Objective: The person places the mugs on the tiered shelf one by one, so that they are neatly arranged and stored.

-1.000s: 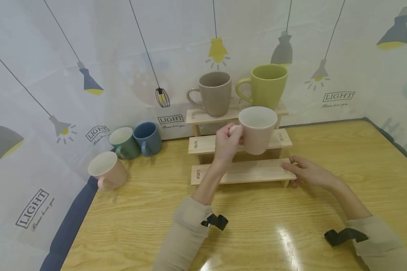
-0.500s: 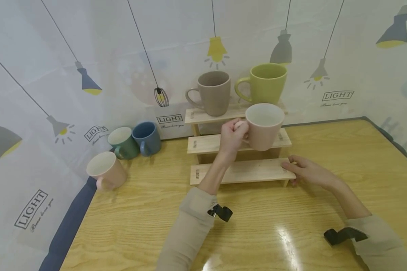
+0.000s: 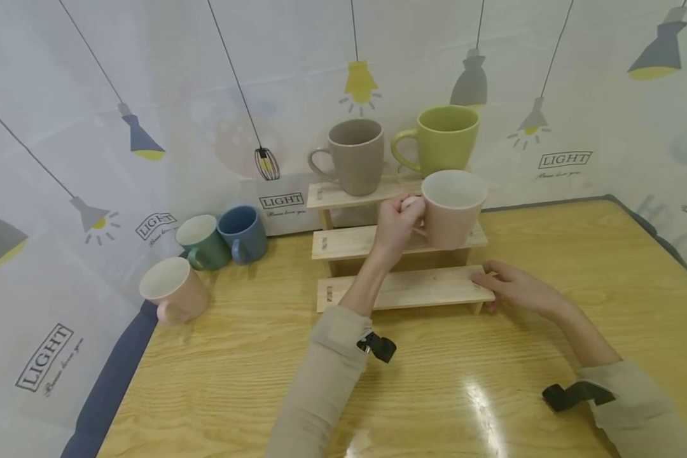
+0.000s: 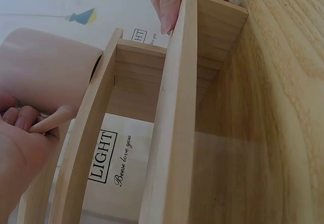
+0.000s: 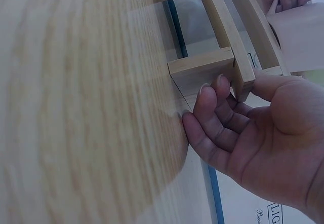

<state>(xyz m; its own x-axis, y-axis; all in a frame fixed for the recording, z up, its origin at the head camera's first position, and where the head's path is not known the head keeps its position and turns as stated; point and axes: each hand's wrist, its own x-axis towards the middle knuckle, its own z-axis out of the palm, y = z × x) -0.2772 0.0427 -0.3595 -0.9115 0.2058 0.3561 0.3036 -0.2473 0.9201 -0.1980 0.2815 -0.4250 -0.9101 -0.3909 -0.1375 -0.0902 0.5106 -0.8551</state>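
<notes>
My left hand (image 3: 397,229) grips the handle of a pale pink mug (image 3: 453,213), held upright at the right part of the middle step of a three-step wooden rack (image 3: 429,287). In the left wrist view the mug's base (image 4: 55,67) is right at that step's board, and my fingers curl through its handle. My right hand (image 3: 518,289) pinches the right end of the lowest step, thumb on top and fingers beneath, as the right wrist view shows. A taupe mug (image 3: 357,159) and a yellow-green mug (image 3: 448,140) stand on the top step.
At the table's left side stand a second pink mug (image 3: 174,289), a green mug (image 3: 203,242) and a blue mug (image 3: 243,235). A white curtain (image 3: 298,76) printed with lamps hangs behind the wooden table (image 3: 235,381).
My left hand has carried the pink mug a little to the right along the middle step. The right hand keeps its hold on the rack's lowest step.
</notes>
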